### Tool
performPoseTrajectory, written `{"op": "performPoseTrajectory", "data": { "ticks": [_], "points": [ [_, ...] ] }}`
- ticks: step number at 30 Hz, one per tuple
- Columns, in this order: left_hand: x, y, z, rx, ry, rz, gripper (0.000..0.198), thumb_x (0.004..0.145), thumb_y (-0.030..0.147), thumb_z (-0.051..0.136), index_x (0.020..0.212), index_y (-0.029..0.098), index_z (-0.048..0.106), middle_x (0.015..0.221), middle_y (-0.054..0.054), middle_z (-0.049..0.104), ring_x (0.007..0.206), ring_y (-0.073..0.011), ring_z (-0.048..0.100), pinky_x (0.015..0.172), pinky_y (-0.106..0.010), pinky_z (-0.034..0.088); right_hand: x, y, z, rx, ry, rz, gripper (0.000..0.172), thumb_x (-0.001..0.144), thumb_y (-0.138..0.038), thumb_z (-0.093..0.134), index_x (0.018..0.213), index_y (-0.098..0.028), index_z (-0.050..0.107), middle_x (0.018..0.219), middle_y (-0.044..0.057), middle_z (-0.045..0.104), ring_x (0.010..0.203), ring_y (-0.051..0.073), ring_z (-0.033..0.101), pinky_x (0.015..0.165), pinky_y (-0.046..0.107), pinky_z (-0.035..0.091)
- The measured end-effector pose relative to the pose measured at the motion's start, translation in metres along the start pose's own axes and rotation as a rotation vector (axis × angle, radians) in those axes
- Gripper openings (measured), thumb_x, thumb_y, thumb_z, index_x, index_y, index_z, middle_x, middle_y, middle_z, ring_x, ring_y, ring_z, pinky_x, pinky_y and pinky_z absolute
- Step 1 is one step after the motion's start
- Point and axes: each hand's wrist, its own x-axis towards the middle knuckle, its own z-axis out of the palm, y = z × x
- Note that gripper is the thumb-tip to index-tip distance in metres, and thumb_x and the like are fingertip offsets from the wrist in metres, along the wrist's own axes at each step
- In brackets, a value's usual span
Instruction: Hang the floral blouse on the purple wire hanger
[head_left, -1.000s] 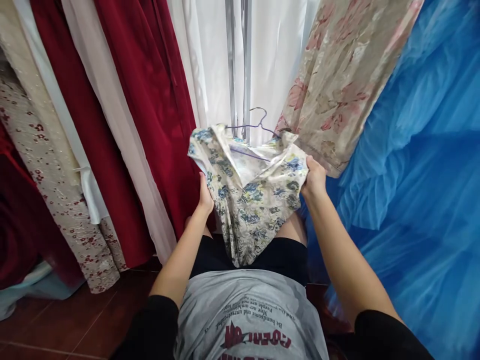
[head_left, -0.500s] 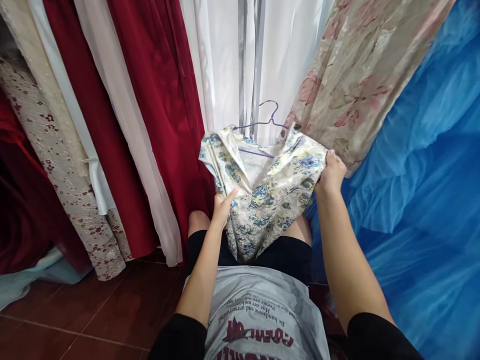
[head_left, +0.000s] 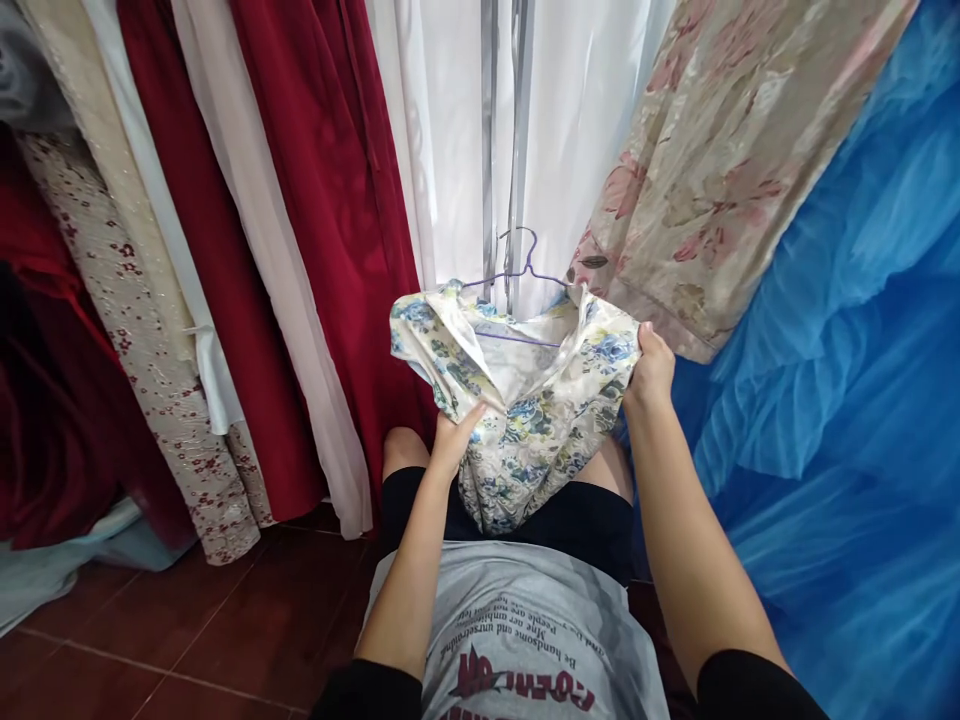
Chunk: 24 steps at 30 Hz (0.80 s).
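A white dress or top with blue and green flowers is spread between my two hands, its V-neck facing up. Inside its shoulders sits a thin purple hanger, hook pointing away from me. My left hand pinches the front of the garment below the neckline, thumb on top. At the right sleeve edge, my right hand is closed on the cloth, thumb up. The garment's lower part gathers over my lap, and its full length does not show.
Long garments hang all around: dark red cloth at left, white cloth ahead, a beige floral one at right. Blue tulle fills the right side. Brown floor tiles show at lower left.
The garment and hanger have come slightly nearer to me and left, the hanger tilting a little. Both hands keep their hold, the right one slightly lower. The view has shifted slightly.
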Motion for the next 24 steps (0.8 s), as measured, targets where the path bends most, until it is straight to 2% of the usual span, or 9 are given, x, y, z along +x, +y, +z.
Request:
{"op": "performPoseTrajectory", "data": {
  "ticks": [4, 7, 10, 13, 15, 19, 21, 22, 24],
  "points": [
    [0.013, 0.017, 0.008, 0.003, -0.020, 0.053, 0.055, 0.071, 0.039, 0.087, 0.116, 0.011, 0.073, 0.125, -0.016, 0.073, 0.123, -0.0342, 0.066, 0.110, -0.047, 0.049, 0.003, -0.008, 0.025, -0.039, 0.054, -0.092, 0.033, 0.087, -0.043, 0.069, 0.067, -0.022, 0.054, 0.060, -0.005, 0.053, 0.055, 0.012, 0.055, 0.057, 0.026, 0.052],
    [0.020, 0.025, 0.009, 0.008, 0.017, 0.079, 0.053, 0.074, 0.036, 0.085, 0.120, 0.013, 0.071, 0.128, -0.013, 0.073, 0.127, -0.0312, 0.064, 0.112, -0.043, 0.048, -0.001, -0.015, 0.036, -0.049, -0.084, -0.057, 0.032, 0.084, -0.045, 0.071, 0.069, -0.022, 0.055, 0.059, -0.006, 0.052, 0.055, 0.013, 0.054, 0.058, 0.027, 0.053],
    [0.017, 0.019, 0.006, 0.020, 0.066, 0.067, 0.050, 0.075, 0.031, 0.083, 0.121, 0.015, 0.071, 0.130, -0.012, 0.072, 0.127, -0.0293, 0.064, 0.113, -0.041, 0.047, -0.005, -0.020, 0.030, -0.085, -0.265, 0.016, 0.034, 0.078, -0.052, 0.075, 0.075, -0.022, 0.058, 0.061, -0.004, 0.056, 0.063, 0.018, 0.062, 0.061, 0.031, 0.055],
    [0.006, 0.002, 0.002, 0.017, 0.062, 0.020, 0.054, 0.072, 0.028, 0.085, 0.122, 0.016, 0.069, 0.132, -0.012, 0.071, 0.126, -0.0297, 0.065, 0.113, -0.042, 0.047, -0.009, -0.020, 0.014, -0.175, -0.362, 0.075, 0.037, 0.075, -0.055, 0.074, 0.080, -0.021, 0.060, 0.066, 0.000, 0.060, 0.075, 0.024, 0.067, 0.068, 0.036, 0.057],
    [-0.001, -0.009, -0.002, 0.007, 0.048, -0.027, 0.057, 0.071, 0.029, 0.087, 0.123, 0.015, 0.069, 0.132, -0.013, 0.071, 0.126, -0.0312, 0.065, 0.113, -0.044, 0.048, -0.019, -0.017, 0.004, -0.280, -0.295, -0.028, 0.035, 0.078, -0.053, 0.070, 0.087, -0.020, 0.062, 0.078, 0.004, 0.065, 0.085, 0.025, 0.067, 0.078, 0.040, 0.056],
    [-0.011, -0.018, -0.006, 0.015, 0.027, -0.038, 0.064, 0.069, 0.031, 0.089, 0.127, 0.015, 0.067, 0.134, -0.015, 0.069, 0.128, -0.0322, 0.064, 0.114, -0.046, 0.046, -0.075, 0.002, -0.005, -0.495, 0.133, -0.490, 0.034, 0.086, -0.043, 0.063, 0.112, -0.021, 0.058, 0.120, 0.011, 0.063, 0.113, 0.027, 0.060, 0.100, 0.045, 0.047],
    [-0.016, -0.015, -0.005, 0.033, 0.011, -0.025, 0.067, 0.068, 0.032, 0.091, 0.128, 0.016, 0.067, 0.136, -0.014, 0.068, 0.131, -0.0314, 0.062, 0.115, -0.045, 0.045, -0.114, 0.017, -0.004, -0.493, 0.189, -0.483, 0.025, 0.094, -0.043, 0.052, 0.106, -0.022, 0.058, 0.112, 0.010, 0.064, 0.105, 0.025, 0.061, 0.094, 0.042, 0.049],
    [-0.017, -0.012, -0.004, 0.042, -0.005, -0.018, 0.067, 0.067, 0.032, 0.091, 0.128, 0.016, 0.067, 0.137, -0.014, 0.067, 0.131, -0.0309, 0.061, 0.116, -0.045, 0.044, -0.132, 0.025, -0.003, -0.511, 0.045, -0.365, 0.026, 0.096, -0.046, 0.049, 0.094, -0.022, 0.058, 0.096, 0.008, 0.066, 0.091, 0.024, 0.063, 0.086, 0.040, 0.051],
    [-0.020, -0.006, -0.002, 0.051, -0.049, -0.006, 0.066, 0.067, 0.032, 0.091, 0.127, 0.016, 0.067, 0.136, -0.014, 0.068, 0.129, -0.0300, 0.063, 0.115, -0.044, 0.045, -0.159, 0.039, 0.002, -0.581, -0.455, -0.002, 0.040, 0.098, -0.055, 0.045, 0.078, -0.022, 0.057, 0.070, 0.004, 0.063, 0.067, 0.021, 0.060, 0.070, 0.035, 0.050]
  ]
}}
